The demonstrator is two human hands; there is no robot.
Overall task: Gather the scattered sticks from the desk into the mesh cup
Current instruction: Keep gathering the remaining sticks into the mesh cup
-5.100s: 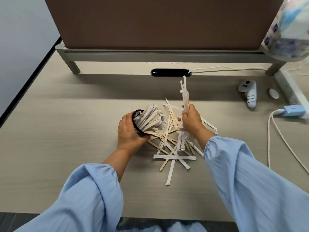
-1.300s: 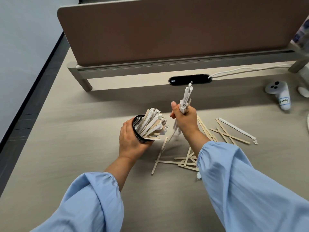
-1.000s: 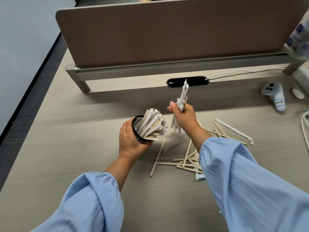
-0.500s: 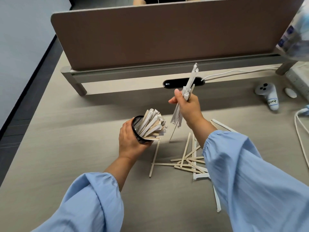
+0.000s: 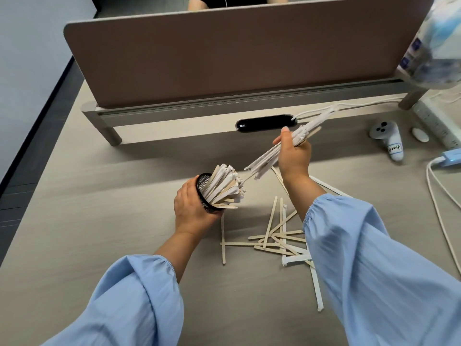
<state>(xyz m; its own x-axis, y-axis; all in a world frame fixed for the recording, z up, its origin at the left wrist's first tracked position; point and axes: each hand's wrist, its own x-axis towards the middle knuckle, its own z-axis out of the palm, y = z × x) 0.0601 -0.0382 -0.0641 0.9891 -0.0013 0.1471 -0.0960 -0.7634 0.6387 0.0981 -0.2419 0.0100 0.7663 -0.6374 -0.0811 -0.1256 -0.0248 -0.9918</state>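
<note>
My left hand [image 5: 190, 209] grips the black mesh cup [image 5: 205, 182], tilted so its mouth faces right, packed with wooden and paper-wrapped sticks [image 5: 225, 187]. Up and to the right, my right hand [image 5: 294, 156] is closed around a bundle of sticks [image 5: 268, 157] held slanted, with its lower ends just short of the cup's mouth and its upper ends pointing toward the back right. Several loose sticks [image 5: 270, 237] lie scattered on the desk [image 5: 74, 233] below my right forearm, some hidden by the sleeve.
A brown divider panel [image 5: 237, 51] on a grey rail stands at the back, with a black cable slot [image 5: 265, 123] below it. A white controller [image 5: 388, 138], a power strip [image 5: 439, 126] and white cables [image 5: 439, 211] lie at the right. A wrapped package [image 5: 436, 43] sits top right.
My right hand lifted the bundle off the desk and tipped it from upright to slanted, its lower ends now aimed at the cup. The left hand kept the cup still.
</note>
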